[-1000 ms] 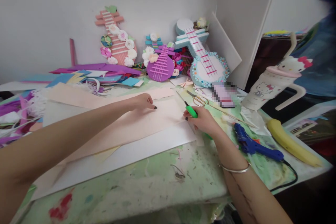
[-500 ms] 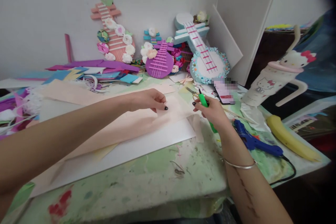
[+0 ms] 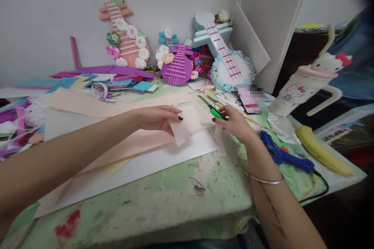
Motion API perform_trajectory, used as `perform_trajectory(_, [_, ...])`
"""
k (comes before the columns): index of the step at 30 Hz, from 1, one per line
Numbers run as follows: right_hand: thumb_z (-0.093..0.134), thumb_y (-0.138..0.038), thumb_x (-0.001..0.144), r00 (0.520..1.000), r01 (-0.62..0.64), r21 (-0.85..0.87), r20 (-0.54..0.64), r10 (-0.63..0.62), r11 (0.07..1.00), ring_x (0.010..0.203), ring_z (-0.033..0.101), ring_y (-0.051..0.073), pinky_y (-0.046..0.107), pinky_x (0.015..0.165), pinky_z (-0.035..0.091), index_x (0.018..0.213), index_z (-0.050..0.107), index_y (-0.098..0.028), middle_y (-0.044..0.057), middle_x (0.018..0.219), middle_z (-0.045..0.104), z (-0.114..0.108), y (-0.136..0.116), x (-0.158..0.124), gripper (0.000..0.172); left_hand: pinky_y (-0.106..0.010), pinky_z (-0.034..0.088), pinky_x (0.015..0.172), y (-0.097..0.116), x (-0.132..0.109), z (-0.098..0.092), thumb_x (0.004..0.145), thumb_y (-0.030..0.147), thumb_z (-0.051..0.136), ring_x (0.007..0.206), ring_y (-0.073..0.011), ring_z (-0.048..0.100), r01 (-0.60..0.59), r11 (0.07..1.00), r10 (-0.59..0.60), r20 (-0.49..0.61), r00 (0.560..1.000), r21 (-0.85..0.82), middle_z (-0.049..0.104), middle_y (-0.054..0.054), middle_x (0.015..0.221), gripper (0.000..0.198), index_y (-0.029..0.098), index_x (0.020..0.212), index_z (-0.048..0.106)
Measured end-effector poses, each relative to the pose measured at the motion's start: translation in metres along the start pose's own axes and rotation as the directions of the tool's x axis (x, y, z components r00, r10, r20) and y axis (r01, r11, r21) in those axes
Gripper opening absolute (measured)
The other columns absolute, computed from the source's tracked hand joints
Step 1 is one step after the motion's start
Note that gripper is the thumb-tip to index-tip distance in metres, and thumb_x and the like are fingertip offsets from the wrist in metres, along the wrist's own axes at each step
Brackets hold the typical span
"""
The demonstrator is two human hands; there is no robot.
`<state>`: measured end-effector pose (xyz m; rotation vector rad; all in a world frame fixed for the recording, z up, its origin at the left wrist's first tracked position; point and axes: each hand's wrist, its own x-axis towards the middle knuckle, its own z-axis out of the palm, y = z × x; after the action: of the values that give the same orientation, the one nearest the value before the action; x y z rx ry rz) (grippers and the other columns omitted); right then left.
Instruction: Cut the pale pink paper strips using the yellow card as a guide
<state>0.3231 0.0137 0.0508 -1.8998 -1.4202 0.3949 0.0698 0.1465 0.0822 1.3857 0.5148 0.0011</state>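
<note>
My left hand (image 3: 160,118) pinches a small pale pink sheet of paper (image 3: 185,126) between thumb and fingers, above larger pale pink sheets. In my right hand (image 3: 233,122) is a green utility knife (image 3: 215,114), its dark blade pointing up and left, just right of the paper. Beneath my left hand and forearm lies a long pale pink sheet (image 3: 140,146) on a white board (image 3: 117,181). A narrow pink strip (image 3: 220,140) rests at the board's right corner.
A blue glue gun (image 3: 284,155) and a banana (image 3: 324,151) lie at right, near a white tumbler (image 3: 300,89). Along the wall stand decorated model instruments, including a purple one (image 3: 177,68) and a white-and-blue one (image 3: 230,66). Coloured foam sheets (image 3: 117,81) are piled at left.
My left hand has shifted slightly left and turned, raising the small paper into fuller view. The knife has tilted from nearly upright to pointing left, showing its blade.
</note>
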Motion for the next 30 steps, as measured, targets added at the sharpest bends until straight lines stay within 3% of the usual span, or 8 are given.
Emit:
perform_trajectory(5, [0.069, -0.023, 0.068, 0.988, 0.134, -0.164, 0.095, -0.120, 0.977, 0.079, 0.060, 0.018, 0.027, 0.067, 0.041, 0.091, 0.066, -0.019, 0.004, 0.092, 0.069, -0.003, 0.001, -0.002, 0.024, -0.032, 0.056, 0.076, 0.006, 0.001, 0.008, 0.075, 0.036, 0.072, 0.085, -0.0191, 0.068, 0.022, 0.975, -0.038, 0.068, 0.997, 0.223, 0.071, -0.006, 0.097, 0.027, 0.018, 0.094, 0.068])
perform_trajectory(12, [0.070, -0.011, 0.065, 0.959, 0.243, -0.435, 0.241, -0.148, 0.867, 0.078, 0.062, 0.020, 0.026, 0.064, 0.038, 0.088, 0.072, -0.022, 0.003, 0.081, 0.071, -0.006, -0.004, -0.003, 0.025, -0.023, 0.049, 0.064, 0.003, 0.013, -0.017, 0.069, 0.038, 0.077, 0.069, -0.0117, 0.059, 0.030, 0.920, 0.007, -0.093, 0.996, 0.392, 0.062, -0.001, 0.075, 0.028, 0.015, 0.076, 0.061])
perform_trajectory(21, [0.061, -0.003, 0.067, 0.935, 0.320, -0.446, 0.291, -0.203, 0.836, 0.088, 0.064, 0.024, 0.028, 0.077, 0.042, 0.095, 0.076, -0.023, 0.006, 0.089, 0.073, -0.003, 0.004, 0.002, 0.037, -0.023, 0.035, 0.053, -0.009, 0.026, -0.048, 0.062, 0.040, 0.077, 0.056, -0.0097, 0.047, 0.017, 0.835, 0.166, -0.282, 0.945, 0.549, 0.055, 0.002, 0.064, 0.030, 0.017, 0.072, 0.060])
perform_trajectory(30, [0.060, -0.002, 0.067, 0.930, 0.323, -0.434, 0.308, -0.198, 0.841, 0.088, 0.063, 0.026, 0.031, 0.076, 0.042, 0.095, 0.078, -0.023, 0.008, 0.089, 0.074, -0.006, 0.004, 0.002, 0.040, -0.024, 0.030, 0.054, -0.013, 0.029, -0.041, 0.060, 0.039, 0.076, 0.055, -0.0101, 0.043, 0.040, 0.775, 0.210, -0.317, 0.925, 0.631, 0.052, 0.003, 0.058, 0.028, 0.016, 0.067, 0.060])
